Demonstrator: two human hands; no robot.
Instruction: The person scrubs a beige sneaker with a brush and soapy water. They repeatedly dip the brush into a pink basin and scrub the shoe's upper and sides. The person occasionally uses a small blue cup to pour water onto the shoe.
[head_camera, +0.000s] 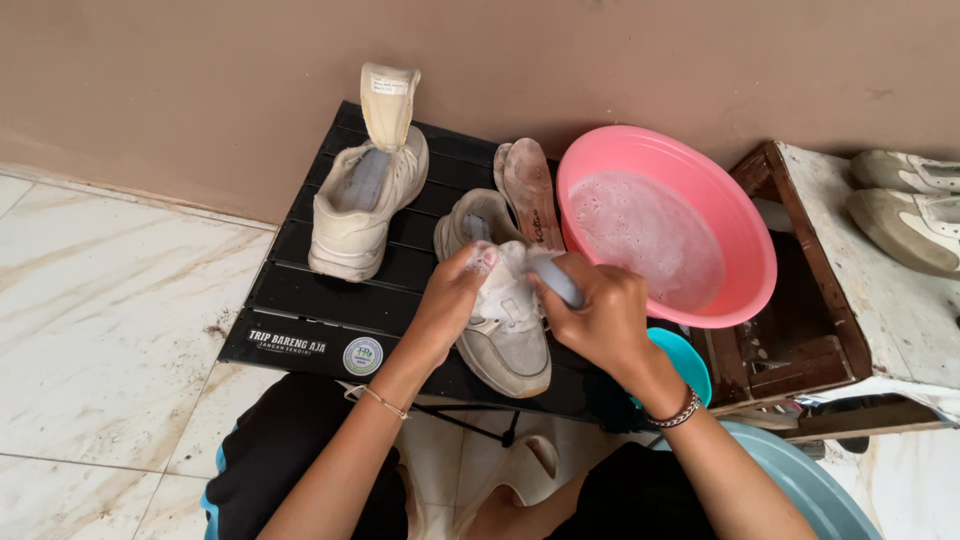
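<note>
Left hand (452, 300) grips the soapy tongue of a grey sneaker (505, 330), fingers pinched on it. Right hand (600, 315) is closed around a brush handle (558, 278), pressed on the shoe's laces. Sneaker lies centre on a black slatted table (300, 300). Teal bowl (685, 360) at 4 o'clock of it. Pink basin (740, 250) of sudsy water at 2 o'clock. Insole (530, 190) at 12. Second sneaker (365, 195) at 10, tongue up. Another shoe pair (910, 205) far right on a white bench (870, 300).
</note>
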